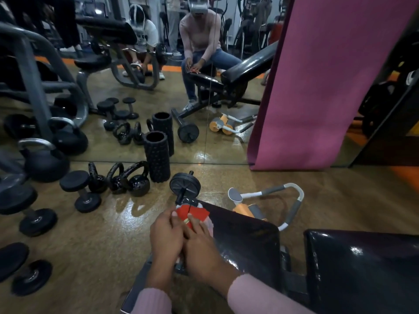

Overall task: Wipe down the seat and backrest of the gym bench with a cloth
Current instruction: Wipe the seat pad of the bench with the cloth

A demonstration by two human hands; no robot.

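Observation:
A red cloth [193,213] lies at the far left end of the black bench seat [244,236]. My left hand [165,234] pinches the cloth's near left edge. My right hand [199,243] rests beside it with fingers pressed on the cloth and a ring showing. The two hands touch each other. The black glossy backrest [362,268] sits to the right of the seat, across a gap. Part of the cloth is hidden under my fingers.
A black ab wheel [184,185] stands just beyond the seat's end. An orange-grey roller [265,201] lies behind the seat. Kettlebells [129,180], dumbbells [79,191] and a foam roller [157,156] crowd the floor at left. A mirror and a pink mat [317,87] are ahead.

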